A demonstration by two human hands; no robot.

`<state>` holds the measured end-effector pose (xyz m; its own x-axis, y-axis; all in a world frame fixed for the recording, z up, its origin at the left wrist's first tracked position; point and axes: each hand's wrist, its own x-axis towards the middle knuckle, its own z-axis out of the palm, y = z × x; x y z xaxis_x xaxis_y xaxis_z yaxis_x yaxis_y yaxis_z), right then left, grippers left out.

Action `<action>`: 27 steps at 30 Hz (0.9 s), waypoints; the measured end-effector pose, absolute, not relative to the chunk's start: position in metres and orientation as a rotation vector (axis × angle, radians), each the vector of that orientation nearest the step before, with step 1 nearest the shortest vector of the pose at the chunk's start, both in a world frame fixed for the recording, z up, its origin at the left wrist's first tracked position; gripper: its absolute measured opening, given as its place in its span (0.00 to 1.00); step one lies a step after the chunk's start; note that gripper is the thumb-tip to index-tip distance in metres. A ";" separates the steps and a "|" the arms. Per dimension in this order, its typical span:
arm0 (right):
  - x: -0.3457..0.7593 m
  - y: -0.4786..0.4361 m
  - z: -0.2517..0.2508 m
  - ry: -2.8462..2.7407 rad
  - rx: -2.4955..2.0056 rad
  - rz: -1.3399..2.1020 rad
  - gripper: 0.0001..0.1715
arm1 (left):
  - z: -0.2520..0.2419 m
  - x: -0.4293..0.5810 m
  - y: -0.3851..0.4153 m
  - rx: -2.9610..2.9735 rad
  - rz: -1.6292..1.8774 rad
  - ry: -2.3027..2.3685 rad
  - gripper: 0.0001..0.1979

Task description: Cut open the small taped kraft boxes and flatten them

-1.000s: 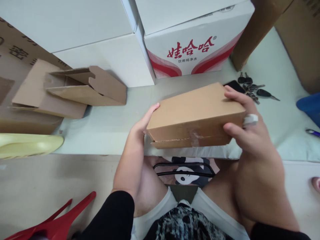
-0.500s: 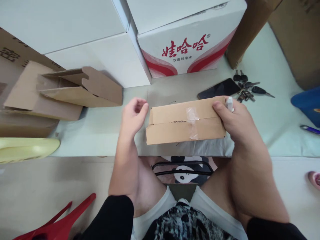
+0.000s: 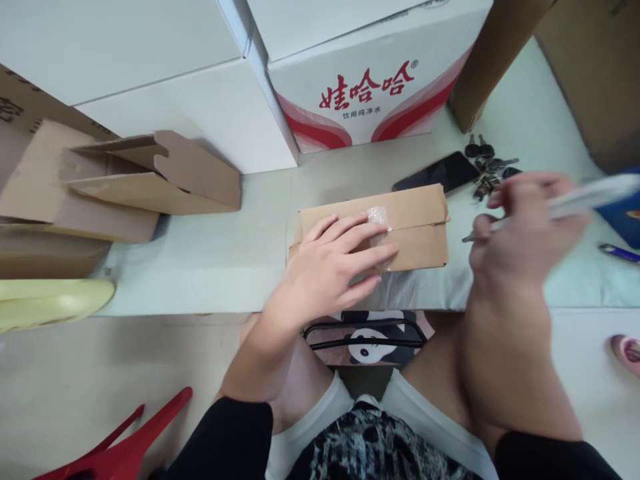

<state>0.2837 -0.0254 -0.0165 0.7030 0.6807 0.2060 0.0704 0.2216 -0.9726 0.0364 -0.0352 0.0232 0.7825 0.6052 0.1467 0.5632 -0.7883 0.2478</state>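
Observation:
A closed brown cardboard box (image 3: 420, 227) with clear tape across its seam lies near the table's front edge. Spread fingers of my left hand (image 3: 330, 267) rest flat on its left half and reach the tape. To the right of the box, off it, my right hand (image 3: 525, 227) is closed around a pale, slim tool (image 3: 595, 195). A thin dark tip pokes out on the left side of that fist. Motion blurs the tool, so its kind is unclear.
Behind the box lie a black phone (image 3: 437, 175) and keys (image 3: 485, 163). Brown cartons (image 3: 200, 173) stand at left, white boxes (image 3: 360, 100) at the back. A blue container (image 3: 623, 213) and a pen (image 3: 619, 253) are at right, a yellow-green object (image 3: 55, 303) at left.
My left hand has moved right and come down onto the box. My right hand has let go of the box's right end and moved right, with the pale tool now showing more.

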 end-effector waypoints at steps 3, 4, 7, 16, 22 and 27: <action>0.294 -0.027 -0.006 -0.446 -1.031 0.402 0.12 | 0.025 0.036 -0.036 2.796 0.321 0.925 0.18; 0.297 -0.029 -0.004 -0.465 -0.999 0.439 0.16 | 0.025 0.036 -0.036 2.796 0.323 0.925 0.18; 0.301 -0.037 0.000 -0.566 -0.977 0.574 0.26 | 0.023 0.037 -0.037 2.791 0.342 0.930 0.18; 0.273 -0.054 0.028 -0.777 -0.925 0.797 0.21 | 0.023 0.037 -0.035 2.802 0.358 0.912 0.18; 0.263 -0.067 0.023 -0.980 -0.906 0.750 0.10 | 0.023 0.037 -0.036 2.782 0.378 0.933 0.18; 0.258 -0.064 0.018 -1.048 -1.051 0.729 0.09 | 0.021 0.036 -0.036 2.761 0.382 0.979 0.19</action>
